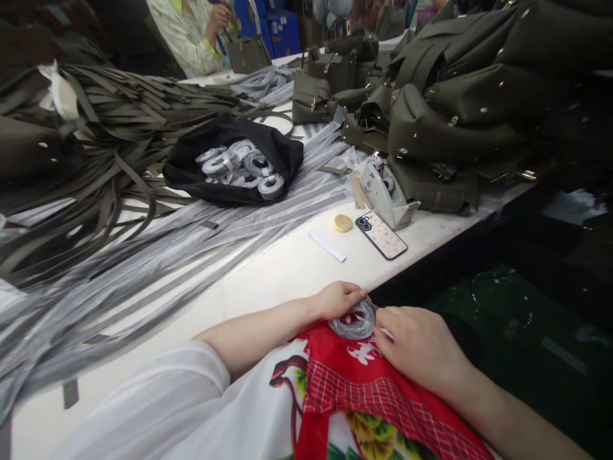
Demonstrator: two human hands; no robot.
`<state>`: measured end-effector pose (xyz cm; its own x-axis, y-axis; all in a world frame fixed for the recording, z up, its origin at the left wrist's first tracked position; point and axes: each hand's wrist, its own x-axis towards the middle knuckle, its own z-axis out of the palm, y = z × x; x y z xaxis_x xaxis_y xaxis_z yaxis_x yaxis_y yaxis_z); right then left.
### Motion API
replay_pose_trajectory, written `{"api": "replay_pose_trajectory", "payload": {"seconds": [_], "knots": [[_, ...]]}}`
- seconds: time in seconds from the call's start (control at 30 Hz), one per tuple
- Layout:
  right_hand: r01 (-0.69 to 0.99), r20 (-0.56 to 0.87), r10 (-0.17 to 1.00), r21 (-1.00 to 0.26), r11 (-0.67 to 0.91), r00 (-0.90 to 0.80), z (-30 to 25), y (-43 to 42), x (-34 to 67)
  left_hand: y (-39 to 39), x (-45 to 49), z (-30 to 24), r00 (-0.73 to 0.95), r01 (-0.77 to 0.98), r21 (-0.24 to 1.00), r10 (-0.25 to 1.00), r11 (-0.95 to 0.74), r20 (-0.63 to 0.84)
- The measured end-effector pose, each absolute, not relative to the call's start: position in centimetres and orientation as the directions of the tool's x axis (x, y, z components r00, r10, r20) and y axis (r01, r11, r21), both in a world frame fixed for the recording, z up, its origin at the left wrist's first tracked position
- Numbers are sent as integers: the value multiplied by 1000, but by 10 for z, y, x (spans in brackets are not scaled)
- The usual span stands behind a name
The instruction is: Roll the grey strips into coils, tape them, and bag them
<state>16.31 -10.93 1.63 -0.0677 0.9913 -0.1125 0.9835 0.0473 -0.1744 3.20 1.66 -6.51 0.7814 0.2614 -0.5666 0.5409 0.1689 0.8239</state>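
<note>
Close to my lap, over a red apron (330, 358), I hold a coiled grey strap (353, 329) that looks wrapped in clear plastic. My left hand (338, 300) is closed round the coil's far left side, with fingers reaching into its middle. At the coil's right edge, my right hand (414, 338) is closed with thumb and forefinger pinched. A small white end shows by that thumb; what it belongs to I cannot make out. Farther up the table, a black cloth bag (186, 167) holds several similar plastic-wrapped coils (271, 186).
Plastic-wrapped straps (158, 262) stretch across the white table (282, 268), beside heaped dark straps (143, 102). A phone (382, 235), yellow disc (342, 223), white strip (326, 246) and tape dispenser (385, 191) lie ahead. Dark green handbags (454, 121) pile up right. Another person (184, 38) stands across.
</note>
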Motion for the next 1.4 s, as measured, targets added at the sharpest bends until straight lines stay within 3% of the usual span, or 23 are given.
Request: {"api": "replay_pose_trajectory", "payload": {"seconds": [0.2, 0.3, 0.4, 0.57, 0.8, 0.97, 1.07, 1.23, 1.3, 1.4], "knots": [[982, -154, 988, -187, -28, -1, -9, -95, 155, 15, 30, -62, 783, 538, 841, 332, 61, -526], [906, -215, 976, -402, -129, 43, -10, -95, 171, 16, 26, -60, 799, 530, 848, 348, -23, -490], [694, -296, 954, -677, -244, 46, -5, -97, 189, 18, 21, -54, 844, 469, 876, 348, -109, -408], [409, -315, 940, -846, -341, 131, -19, -93, 193, 15, 20, -43, 921, 304, 932, 310, -199, -235], [114, -484, 867, -861, -496, 118, -58, -87, 192, 11, 19, -43, 919, 269, 935, 352, -232, -177], [81, -494, 863, -861, -502, 100, -64, -84, 181, 10, 17, -42, 909, 207, 951, 405, -231, -100], [171, -420, 886, -875, -453, 196, -59, -83, 174, 11, 16, -43, 878, 278, 930, 457, -240, -145], [405, -252, 928, -845, -349, 273, -49, -82, 174, 9, 15, -50, 858, 399, 915, 375, -60, -350], [355, -274, 933, -870, -344, 232, -49, -84, 178, 7, 15, -52, 844, 401, 916, 392, -8, -366], [119, -356, 926, -921, -370, 123, -48, -88, 187, 4, 15, -52, 820, 365, 931, 466, 25, -334]]}}
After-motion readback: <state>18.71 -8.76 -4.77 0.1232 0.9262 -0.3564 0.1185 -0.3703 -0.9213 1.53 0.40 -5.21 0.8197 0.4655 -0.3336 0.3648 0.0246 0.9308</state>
